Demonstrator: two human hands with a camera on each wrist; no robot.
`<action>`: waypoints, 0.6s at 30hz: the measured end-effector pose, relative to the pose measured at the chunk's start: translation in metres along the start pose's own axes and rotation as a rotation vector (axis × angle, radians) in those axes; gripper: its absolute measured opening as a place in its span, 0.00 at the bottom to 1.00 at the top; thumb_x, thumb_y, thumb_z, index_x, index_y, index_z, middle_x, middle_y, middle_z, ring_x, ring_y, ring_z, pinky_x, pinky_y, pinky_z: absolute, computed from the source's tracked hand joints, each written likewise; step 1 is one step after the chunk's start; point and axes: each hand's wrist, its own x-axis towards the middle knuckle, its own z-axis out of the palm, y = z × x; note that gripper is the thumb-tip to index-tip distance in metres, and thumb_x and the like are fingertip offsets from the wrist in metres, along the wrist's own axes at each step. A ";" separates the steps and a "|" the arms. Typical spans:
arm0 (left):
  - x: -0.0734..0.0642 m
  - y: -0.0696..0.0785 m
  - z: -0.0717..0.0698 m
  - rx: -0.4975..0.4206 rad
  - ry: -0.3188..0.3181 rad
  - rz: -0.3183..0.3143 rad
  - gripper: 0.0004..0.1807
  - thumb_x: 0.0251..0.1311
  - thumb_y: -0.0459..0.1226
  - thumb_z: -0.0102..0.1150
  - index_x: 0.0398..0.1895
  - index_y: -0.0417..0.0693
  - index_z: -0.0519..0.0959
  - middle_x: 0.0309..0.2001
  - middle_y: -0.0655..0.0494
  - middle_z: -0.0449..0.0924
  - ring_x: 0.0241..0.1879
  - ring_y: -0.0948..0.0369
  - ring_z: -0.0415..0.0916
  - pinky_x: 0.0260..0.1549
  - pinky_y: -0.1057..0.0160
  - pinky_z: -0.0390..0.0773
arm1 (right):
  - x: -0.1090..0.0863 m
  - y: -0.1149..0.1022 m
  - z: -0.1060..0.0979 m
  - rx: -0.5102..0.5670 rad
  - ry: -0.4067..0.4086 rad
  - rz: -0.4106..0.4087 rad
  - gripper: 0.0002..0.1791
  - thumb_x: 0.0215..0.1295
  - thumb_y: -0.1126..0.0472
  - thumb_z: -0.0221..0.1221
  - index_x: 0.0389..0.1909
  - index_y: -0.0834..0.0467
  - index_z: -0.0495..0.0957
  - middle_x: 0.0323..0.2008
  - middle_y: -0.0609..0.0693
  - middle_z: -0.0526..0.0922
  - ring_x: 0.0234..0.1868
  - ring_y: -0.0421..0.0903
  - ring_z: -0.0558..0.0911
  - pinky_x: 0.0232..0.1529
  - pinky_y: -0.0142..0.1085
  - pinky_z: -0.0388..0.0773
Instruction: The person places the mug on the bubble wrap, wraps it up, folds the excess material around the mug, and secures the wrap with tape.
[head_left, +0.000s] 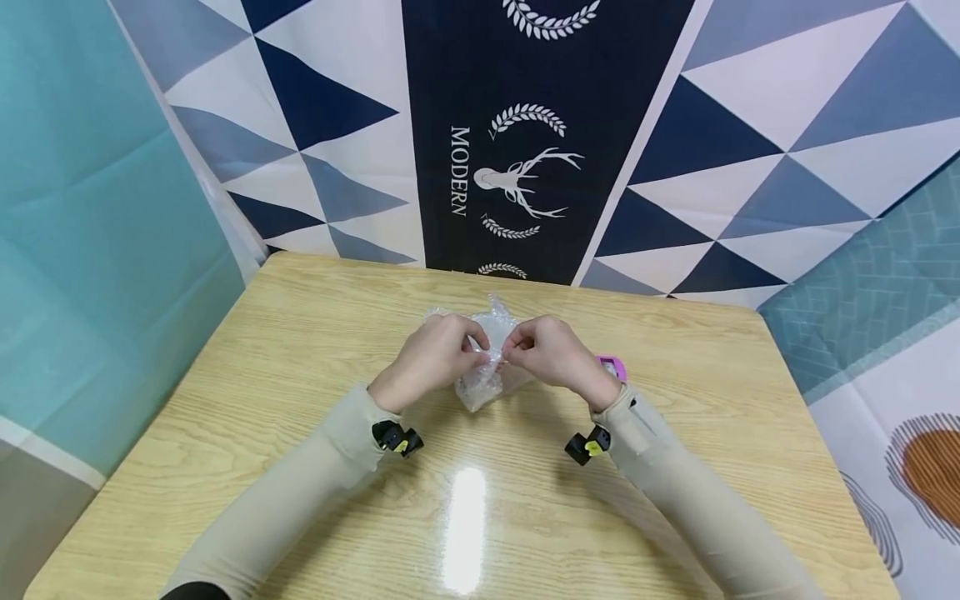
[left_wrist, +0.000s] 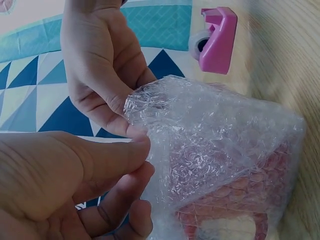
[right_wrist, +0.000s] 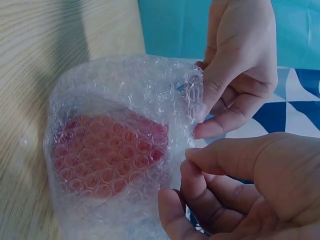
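Pointing one corner nearward, the bubble-wrapped bundle [head_left: 477,385] sits askew.

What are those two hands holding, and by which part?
Bubble wrap, folded around something reddish. The left hand and right hand both pinch it along one edge, between thumb and fingers.
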 end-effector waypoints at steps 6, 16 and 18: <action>0.002 -0.003 0.002 -0.032 -0.001 -0.024 0.02 0.63 0.37 0.69 0.36 0.49 0.87 0.26 0.58 0.84 0.25 0.65 0.78 0.22 0.68 0.76 | 0.002 0.002 -0.001 0.004 -0.015 -0.008 0.06 0.65 0.65 0.62 0.31 0.59 0.87 0.26 0.47 0.85 0.27 0.40 0.74 0.28 0.32 0.71; 0.003 -0.004 0.001 0.001 -0.006 -0.061 0.12 0.59 0.41 0.75 0.38 0.44 0.83 0.25 0.55 0.79 0.23 0.63 0.74 0.20 0.67 0.73 | 0.013 0.001 -0.007 0.016 -0.054 0.109 0.15 0.61 0.61 0.71 0.42 0.61 0.76 0.25 0.51 0.82 0.25 0.42 0.79 0.26 0.33 0.74; 0.003 -0.005 0.001 0.029 -0.006 -0.059 0.13 0.57 0.42 0.76 0.38 0.45 0.83 0.27 0.55 0.80 0.24 0.61 0.74 0.22 0.65 0.74 | 0.016 0.001 -0.010 -0.010 -0.089 0.132 0.15 0.61 0.60 0.71 0.41 0.62 0.76 0.26 0.52 0.83 0.25 0.43 0.80 0.26 0.33 0.75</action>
